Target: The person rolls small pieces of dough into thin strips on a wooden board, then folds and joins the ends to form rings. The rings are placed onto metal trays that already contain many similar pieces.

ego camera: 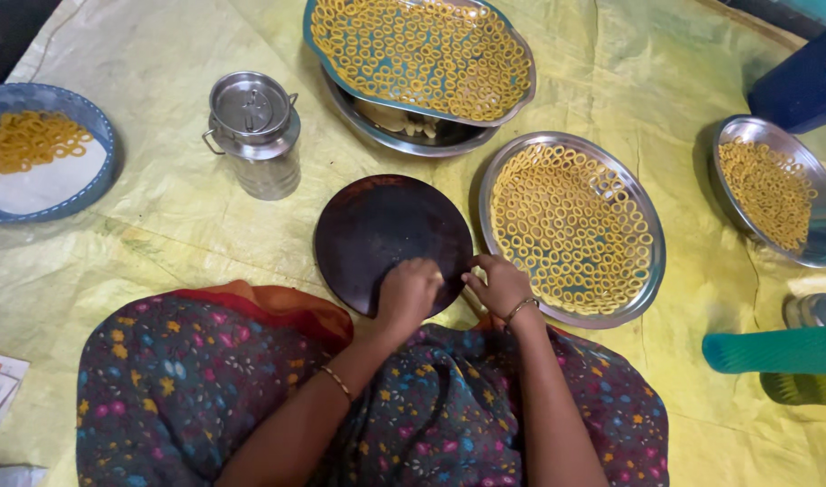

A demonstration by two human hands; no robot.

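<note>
- A person sits on a floor covered by a yellow sheet [160, 225], seen from above; a flowered dark garment fills the bottom of the frame.
- At the centre lies a dark round board [381, 230], flat on the sheet.
- The left hand [408, 290] rests curled on the board's lower right edge, fingers closed on something small and pale; what it is cannot be told.
- The right hand [500, 284] sits just beside it, at the gap between the board and a steel plate [647, 280], fingers bent and narrow, pinching at the same spot.
- That steel plate, right of centre, is packed with yellow dough rings [566, 225], and its rim nearly touches the board.
- At top centre a blue-rimmed tray [316, 41] of rings rests tilted over a steel bowl [413, 142].
- A lidded steel can [255, 135] stands upper left of the board, apart from it.
- A blue plate [102, 144] with a few rings sits at the far left edge; another steel plate [823, 248] of rings sits at the right edge.
- Bare sheet lies open left of the board.
</note>
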